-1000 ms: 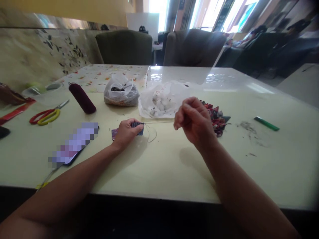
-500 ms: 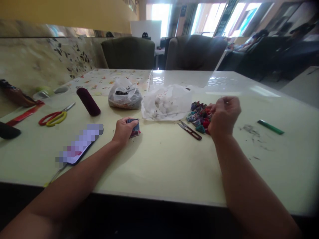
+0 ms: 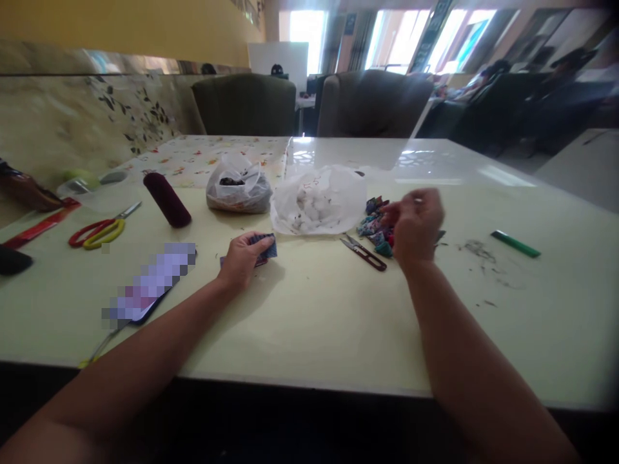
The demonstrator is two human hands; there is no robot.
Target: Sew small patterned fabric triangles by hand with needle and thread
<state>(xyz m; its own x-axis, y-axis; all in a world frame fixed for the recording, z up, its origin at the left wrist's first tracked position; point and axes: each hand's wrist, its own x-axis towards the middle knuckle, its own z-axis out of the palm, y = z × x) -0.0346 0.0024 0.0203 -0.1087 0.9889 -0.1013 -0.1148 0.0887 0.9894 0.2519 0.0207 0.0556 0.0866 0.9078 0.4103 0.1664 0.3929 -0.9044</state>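
My left hand [image 3: 243, 258] pinches a small blue patterned fabric piece [image 3: 267, 245] between thumb and fingers, low over the table. Dark red cloth shows beneath it. My right hand [image 3: 420, 222] is raised and slightly blurred, its fingers pinched together; the sewing thread in them is too fine to make out now. Behind and left of that hand lies a heap of colourful fabric pieces [image 3: 372, 225], partly hidden by it. Thread snips [image 3: 363, 252] rest on the table just left of the right hand.
White stuffing fills a plastic bag [image 3: 316, 203]; another bag [image 3: 238, 193] stands beside it. To the left are a maroon cylinder [image 3: 167, 200], red-and-yellow scissors [image 3: 104, 232] and a phone [image 3: 152, 283]. A green object [image 3: 515, 243] and dark scraps [image 3: 476, 251] lie right.
The thread stretched between the fabric and my right hand no longer shows. My right hand has moved slightly left, and the fabric in my left hand has turned a little. The view has shifted slightly.
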